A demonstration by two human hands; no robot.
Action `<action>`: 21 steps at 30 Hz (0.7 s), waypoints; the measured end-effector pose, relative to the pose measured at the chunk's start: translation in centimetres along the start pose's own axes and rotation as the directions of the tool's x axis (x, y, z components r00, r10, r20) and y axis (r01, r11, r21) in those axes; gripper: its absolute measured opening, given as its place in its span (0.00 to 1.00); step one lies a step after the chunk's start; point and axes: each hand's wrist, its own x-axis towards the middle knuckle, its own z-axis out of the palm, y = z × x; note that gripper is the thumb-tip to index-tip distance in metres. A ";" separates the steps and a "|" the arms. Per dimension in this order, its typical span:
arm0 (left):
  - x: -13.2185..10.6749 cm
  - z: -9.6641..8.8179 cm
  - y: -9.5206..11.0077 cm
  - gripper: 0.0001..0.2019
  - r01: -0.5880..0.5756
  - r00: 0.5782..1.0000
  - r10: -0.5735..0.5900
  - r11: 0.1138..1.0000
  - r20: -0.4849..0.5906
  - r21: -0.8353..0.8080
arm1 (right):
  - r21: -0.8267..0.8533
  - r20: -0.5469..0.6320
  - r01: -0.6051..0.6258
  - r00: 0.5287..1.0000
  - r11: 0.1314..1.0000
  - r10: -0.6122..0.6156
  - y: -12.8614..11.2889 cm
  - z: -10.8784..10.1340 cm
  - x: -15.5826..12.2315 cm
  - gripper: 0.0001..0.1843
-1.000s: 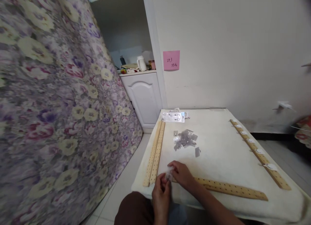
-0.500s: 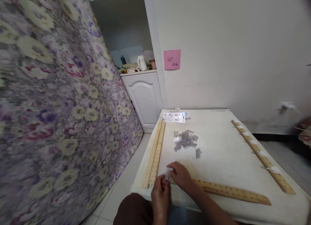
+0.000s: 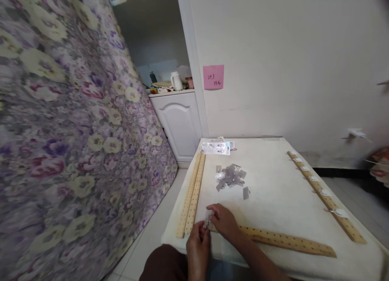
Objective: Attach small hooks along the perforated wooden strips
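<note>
Near the table's front edge, my left hand and my right hand meet over a small clear plastic adhesive hook with a shiny metal part. My left fingers pinch its lower end, and my right thumb and fingertips close on its upper side; they hide much of it. Just beneath the right wrist, a perforated wooden strip lies along the front edge. Farther in, a loose pile of similar clear hooks rests on the pale tablecloth, with a single hook lying apart.
Two perforated wooden strips lie along the left side. Another strip on the right carries several white pieces with hooks. Clear packaging lies at the back left. A floral curtain hangs left of the table.
The view has shifted slightly. Both hands stay together on the small hook, with the fingers slightly rearranged around it. The pile and strips look the same.
</note>
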 end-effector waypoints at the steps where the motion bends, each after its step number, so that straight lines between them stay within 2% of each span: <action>1: 0.0 0.0 -0.1 0.15 -0.004 1.000 0.004 1.000 0.000 0.004 | -0.009 0.000 0.006 1.000 1.000 -0.006 0.1 0.0 0.0 0.18; 21: -0.2 0.4 -0.6 0.14 -0.038 0.999 0.038 0.999 0.019 -0.007 | 0.027 0.078 0.014 0.997 1.000 -0.016 0.6 -0.1 -0.2 0.22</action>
